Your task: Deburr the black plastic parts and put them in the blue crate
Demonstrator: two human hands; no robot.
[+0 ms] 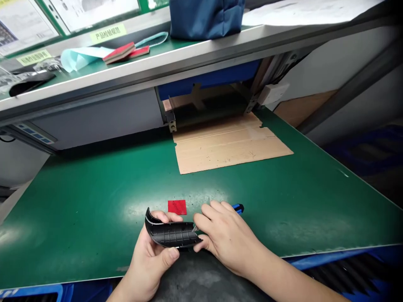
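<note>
My left hand (151, 256) grips a curved black plastic part (171, 233) with a ribbed inner face, held just above the near edge of the green table (94, 201). My right hand (225, 237) is closed on a small tool with a blue and black handle (238, 207); its thin metal tip touches the right end of the black part. A small red square (176, 206) lies flat on the table just behind the part.
A flat brown cardboard sheet (226, 144) lies at the back middle under a grey shelf (151, 69). On the shelf sit red pads (124, 52), a light blue cloth (80, 56), a dark blue bag (206, 16) and black parts (27, 82).
</note>
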